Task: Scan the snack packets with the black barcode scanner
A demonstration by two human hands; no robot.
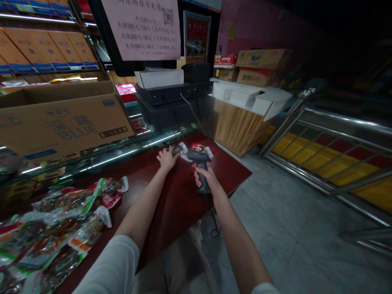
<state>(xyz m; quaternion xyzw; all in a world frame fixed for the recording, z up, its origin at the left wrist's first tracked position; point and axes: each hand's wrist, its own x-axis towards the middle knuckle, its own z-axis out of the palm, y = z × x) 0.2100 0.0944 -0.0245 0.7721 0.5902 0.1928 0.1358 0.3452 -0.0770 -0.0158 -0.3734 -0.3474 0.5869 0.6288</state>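
My right hand [206,176] is wrapped round the grip of a dark barcode scanner [197,156], its cable hanging off the table edge. The scanner's head points left, over snack packets at the far end of the dark red table [143,220]. My left hand [167,158] has its fingers bent on a small clear snack packet [177,151] lying there. Just behind the scanner lies a red and white snack packet [200,146]. Many more vacuum-packed snack packets [61,228] are heaped on the table at the left.
An open cardboard box [64,122] stands on the glass counter [116,157] at the left. Behind the table are a black cash drawer [171,108] and a monitor with a paper sign [142,30]. A wooden cabinet [234,126] and a metal railing [330,151] stand at the right.
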